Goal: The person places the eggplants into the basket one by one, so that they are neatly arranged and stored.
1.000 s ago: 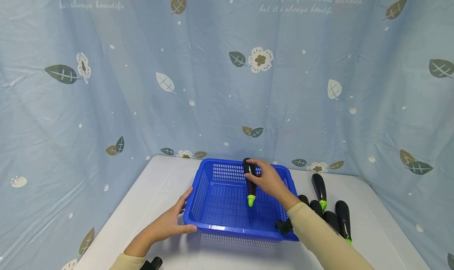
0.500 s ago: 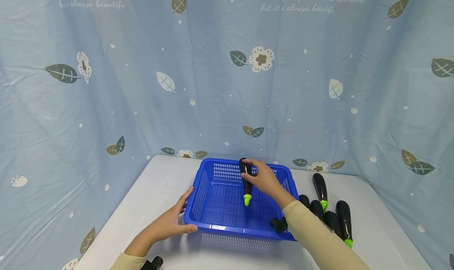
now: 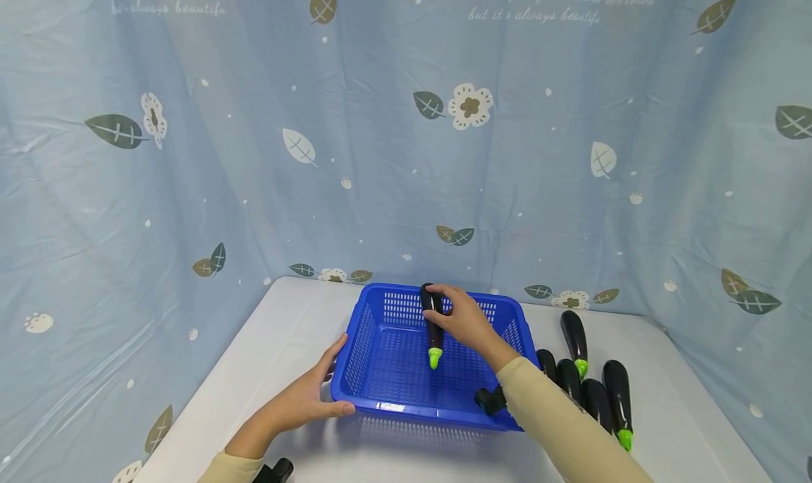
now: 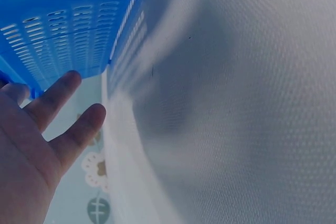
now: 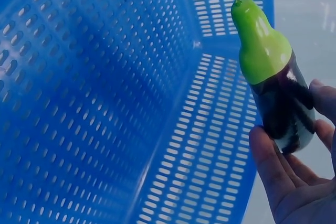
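My right hand (image 3: 465,319) grips a dark purple eggplant (image 3: 433,321) over the blue plastic basket (image 3: 438,416). The eggplant's green stem end points down toward the front; in the right wrist view the green cap (image 5: 261,45) shows in front of the slotted wall, with fingers and thumb around the dark body. My left hand (image 3: 303,400) rests against the basket's front left corner, its thumb along the front rim and its other fingers by the left side. In the left wrist view its fingers (image 4: 79,135) reach out fairly straight beside the basket wall (image 4: 68,30).
Several more eggplants (image 3: 618,398) lie on the white table (image 3: 672,426) right of the basket, partly hidden by the right sleeve (image 3: 564,419). A blue patterned curtain (image 3: 380,151) hangs behind the table and along both sides.
My right hand has moved slightly left over the basket with the eggplant in its grip. The left hand and basket have stayed in place.
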Tool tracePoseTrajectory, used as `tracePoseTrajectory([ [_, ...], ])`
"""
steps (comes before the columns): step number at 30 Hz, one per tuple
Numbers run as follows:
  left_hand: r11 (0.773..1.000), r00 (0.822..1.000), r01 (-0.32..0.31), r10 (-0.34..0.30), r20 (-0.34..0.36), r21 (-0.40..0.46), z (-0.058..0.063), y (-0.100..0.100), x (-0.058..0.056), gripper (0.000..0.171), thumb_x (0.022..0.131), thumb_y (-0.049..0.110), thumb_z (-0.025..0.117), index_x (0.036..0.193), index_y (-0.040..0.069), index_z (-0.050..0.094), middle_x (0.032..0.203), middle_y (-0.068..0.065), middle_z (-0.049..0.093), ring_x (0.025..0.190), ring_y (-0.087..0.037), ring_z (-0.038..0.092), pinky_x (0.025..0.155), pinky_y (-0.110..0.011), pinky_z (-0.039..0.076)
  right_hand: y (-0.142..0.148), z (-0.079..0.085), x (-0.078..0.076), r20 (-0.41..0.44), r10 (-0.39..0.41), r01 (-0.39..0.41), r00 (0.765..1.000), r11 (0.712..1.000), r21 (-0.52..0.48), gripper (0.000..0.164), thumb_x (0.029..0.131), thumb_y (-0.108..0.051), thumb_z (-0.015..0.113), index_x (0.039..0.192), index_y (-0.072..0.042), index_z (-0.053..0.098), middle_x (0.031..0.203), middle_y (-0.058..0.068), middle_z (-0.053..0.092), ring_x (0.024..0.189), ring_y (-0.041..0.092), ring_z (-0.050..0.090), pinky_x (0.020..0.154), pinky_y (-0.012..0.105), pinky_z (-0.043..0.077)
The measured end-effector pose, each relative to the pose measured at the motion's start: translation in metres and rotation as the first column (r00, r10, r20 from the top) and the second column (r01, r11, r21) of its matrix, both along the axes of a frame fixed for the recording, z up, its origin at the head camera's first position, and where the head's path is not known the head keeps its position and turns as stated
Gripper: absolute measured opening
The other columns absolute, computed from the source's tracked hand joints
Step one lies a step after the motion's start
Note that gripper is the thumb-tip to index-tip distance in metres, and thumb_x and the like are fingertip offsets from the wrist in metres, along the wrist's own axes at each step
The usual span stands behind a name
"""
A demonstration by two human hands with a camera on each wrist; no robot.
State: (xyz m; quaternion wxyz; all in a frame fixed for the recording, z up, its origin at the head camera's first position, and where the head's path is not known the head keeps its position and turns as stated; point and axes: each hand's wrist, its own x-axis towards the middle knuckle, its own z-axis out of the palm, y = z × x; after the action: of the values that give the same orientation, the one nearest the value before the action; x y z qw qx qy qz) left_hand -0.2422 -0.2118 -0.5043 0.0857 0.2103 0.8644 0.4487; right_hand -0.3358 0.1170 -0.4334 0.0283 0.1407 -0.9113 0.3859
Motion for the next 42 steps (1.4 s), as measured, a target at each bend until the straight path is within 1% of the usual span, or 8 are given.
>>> tracePoseTrajectory([
  [3,1.0,1.0,-0.003,0.003,0.001,-0.003,0.0,0.0,0.0,0.119,0.082,0.037,0.085,0.165,0.024,0.0,0.164,-0.025,0.023,0.14,-0.048,0.04,0.108,-0.066,0.037,-0.002,-0.001,-0.002,0.004,-0.001,0.001,1.0,1.0,0.004,0.053,0.093,-0.034,0.076,0.143,-0.024,0.059,0.14,0.013,0.056,0.092,0.021,0.066,0.077,0.039,0.058],
  [6,1.0,1.0,-0.003,0.003,0.003,-0.001,0.0,0.001,0.0,0.119,0.082,0.037,0.085,0.165,0.024,0.0,0.164,-0.025,0.024,0.141,-0.048,0.04,0.108,-0.066,0.037,-0.004,-0.003,-0.004,-0.003,0.006,-0.005,1.0,1.0,0.012,0.053,0.093,-0.034,0.076,0.143,-0.024,0.059,0.141,0.013,0.055,0.091,0.021,0.065,0.078,0.041,0.058],
  [9,1.0,1.0,-0.003,0.003,0.004,-0.005,-0.002,0.001,-0.001,0.119,0.082,0.037,0.085,0.165,0.025,0.0,0.164,-0.025,0.023,0.14,-0.048,0.04,0.108,-0.066,0.037,-0.006,-0.007,-0.005,-0.011,0.016,-0.016,1.0,1.0,0.024,0.053,0.093,-0.035,0.076,0.143,-0.025,0.059,0.14,0.012,0.056,0.092,0.021,0.065,0.081,0.042,0.057],
  [17,1.0,1.0,-0.002,0.002,0.014,-0.003,-0.003,0.002,-0.001,0.118,0.082,0.037,0.085,0.165,0.029,0.001,0.165,-0.023,0.023,0.141,-0.047,0.04,0.108,-0.067,0.037,-0.013,-0.014,-0.008,-0.015,0.04,-0.039,0.999,0.998,0.04,0.052,0.093,-0.036,0.075,0.142,-0.025,0.06,0.138,0.01,0.058,0.089,0.019,0.064,0.078,0.039,0.057],
  [20,1.0,1.0,-0.001,0.001,0.018,0.001,-0.003,0.003,-0.001,0.118,0.082,0.037,0.085,0.165,0.028,0.001,0.165,-0.022,0.024,0.141,-0.046,0.039,0.108,-0.067,0.037,-0.015,-0.015,-0.009,-0.017,0.041,-0.04,0.999,0.998,0.047,0.052,0.093,-0.037,0.075,0.141,-0.024,0.061,0.138,0.011,0.058,0.093,0.02,0.065,0.081,0.041,0.057],
  [27,1.0,1.0,-0.004,0.004,0.009,-0.001,-0.002,0.003,-0.001,0.119,0.082,0.037,0.085,0.165,0.026,0.001,0.165,-0.022,0.023,0.141,-0.046,0.041,0.109,-0.066,0.037,-0.021,-0.017,-0.009,-0.007,0.057,-0.057,0.998,0.996,0.064,0.051,0.094,-0.037,0.075,0.141,-0.023,0.061,0.136,0.014,0.059,0.115,0.031,0.06,0.094,0.051,0.052],
  [34,1.0,1.0,-0.007,0.007,0.003,-0.004,-0.001,0.003,0.0,0.119,0.082,0.038,0.085,0.165,0.025,0.001,0.165,-0.022,0.024,0.141,-0.046,0.041,0.109,-0.066,0.037,-0.028,-0.018,-0.01,0.02,0.062,-0.063,0.998,0.995,0.078,0.05,0.094,-0.037,0.075,0.14,-0.025,0.061,0.137,0.012,0.059,0.12,0.032,0.059,0.098,0.053,0.05],
  [42,1.0,1.0,-0.01,0.01,0.004,-0.002,0.001,0.002,0.001,0.119,0.082,0.038,0.085,0.165,0.023,0.001,0.163,-0.025,0.025,0.14,-0.047,0.041,0.109,-0.065,0.038,-0.037,-0.013,-0.009,0.024,0.084,-0.086,0.996,0.995,0.057,0.05,0.094,-0.034,0.075,0.141,-0.022,0.061,0.136,0.014,0.06,0.124,0.035,0.057,0.101,0.056,0.048],
])
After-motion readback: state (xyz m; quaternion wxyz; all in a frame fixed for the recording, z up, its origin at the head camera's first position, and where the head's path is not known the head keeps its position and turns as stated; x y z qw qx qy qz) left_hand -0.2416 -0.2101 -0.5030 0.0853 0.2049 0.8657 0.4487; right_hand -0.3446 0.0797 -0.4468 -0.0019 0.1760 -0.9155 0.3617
